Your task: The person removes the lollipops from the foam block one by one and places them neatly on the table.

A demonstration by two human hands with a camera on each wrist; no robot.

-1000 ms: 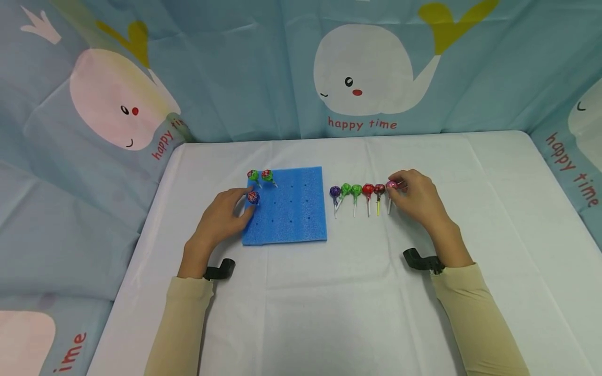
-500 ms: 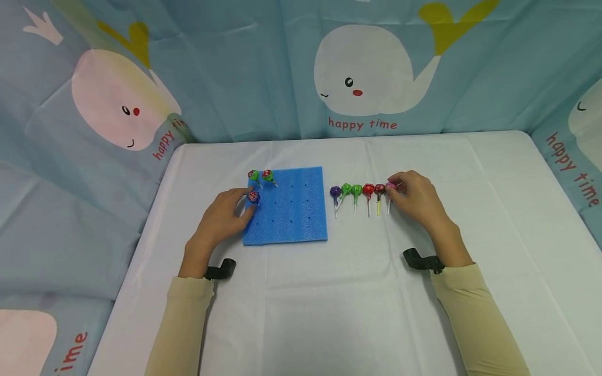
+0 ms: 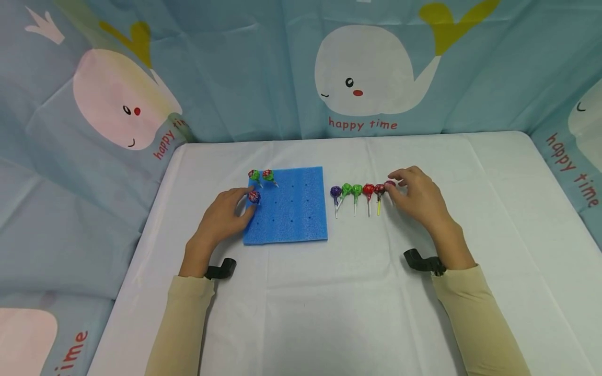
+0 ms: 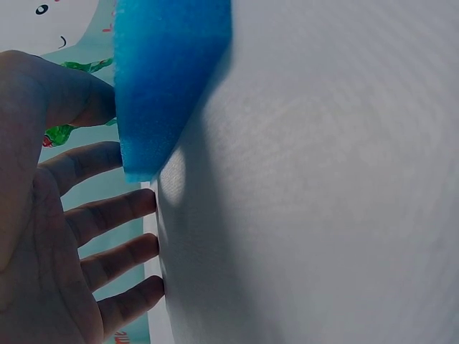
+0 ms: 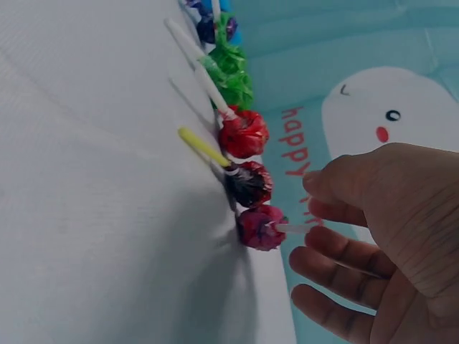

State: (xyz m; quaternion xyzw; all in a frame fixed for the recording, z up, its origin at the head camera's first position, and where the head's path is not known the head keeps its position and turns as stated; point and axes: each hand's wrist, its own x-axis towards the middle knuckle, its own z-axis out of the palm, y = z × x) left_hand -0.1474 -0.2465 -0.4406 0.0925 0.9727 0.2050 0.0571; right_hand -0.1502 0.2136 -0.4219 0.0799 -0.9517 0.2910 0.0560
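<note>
My left hand (image 3: 224,213) rests on the left edge of a blue foam board (image 3: 301,230), thumb and index fingertips touching it on either side of a red-and-blue lollipop (image 3: 254,197). In the left wrist view its fingers (image 4: 118,208) are spread. Two green-and-red lollipops (image 3: 254,175) stand in the board's far left corner. At the right end of a row, my right hand (image 3: 418,201) holds a pink lollipop (image 5: 262,228). Its head is down by the table and its stick points up among the fingers. Exactly where they grip the stick is partly hidden.
Left of the pink lollipop lie a dark red lollipop (image 3: 379,189), a red lollipop (image 3: 368,189), two green lollipops (image 3: 357,190) and a purple lollipop (image 3: 335,192). Small holes dot the foam board. White cloth covers the table (image 3: 320,313); a whale-print curtain (image 3: 263,78) hangs behind.
The pink lollipop's stick, earlier flat on the table, no longer shows there and points upward. My right hand has shifted slightly. My left hand has stayed at the board.
</note>
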